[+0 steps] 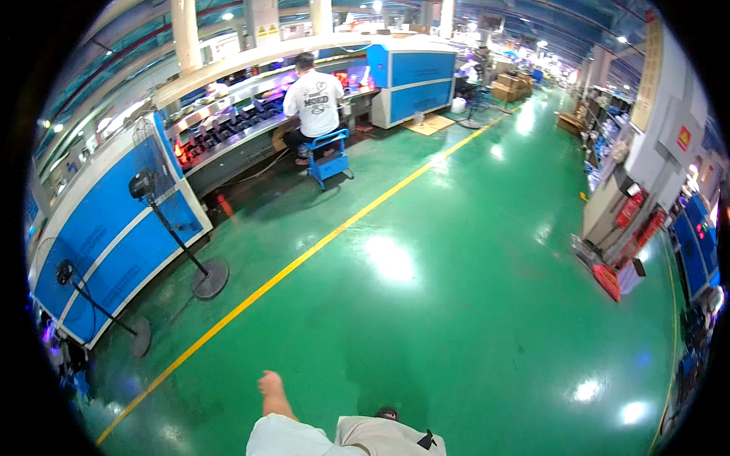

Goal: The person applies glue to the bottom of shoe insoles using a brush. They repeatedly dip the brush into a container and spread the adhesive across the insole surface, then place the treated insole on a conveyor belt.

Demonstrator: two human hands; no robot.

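My left hand (pixel 270 384) hangs low in front of me over the green floor (pixel 449 319). Its fingers look loosely curled, and no object shows in them. A white sleeve (pixel 285 436) covers the upper part of that arm. Beside it are my beige shorts (pixel 384 435) and the tip of one dark shoe (pixel 387 413). My right hand is out of the picture. Nothing touches the left hand; the yellow floor line (pixel 255 297) runs to the left of it.
Two black pedestal fans (pixel 211 279) (pixel 140 337) stand by a blue and white machine (pixel 114 251) on the left. Farther on, a person in a white shirt (pixel 315 106) sits on a blue stool (pixel 330 159) at a production line. Cleaning tools (pixel 606 281) lean by a pillar at right; cardboard boxes (pixel 511 87) are stacked ahead.
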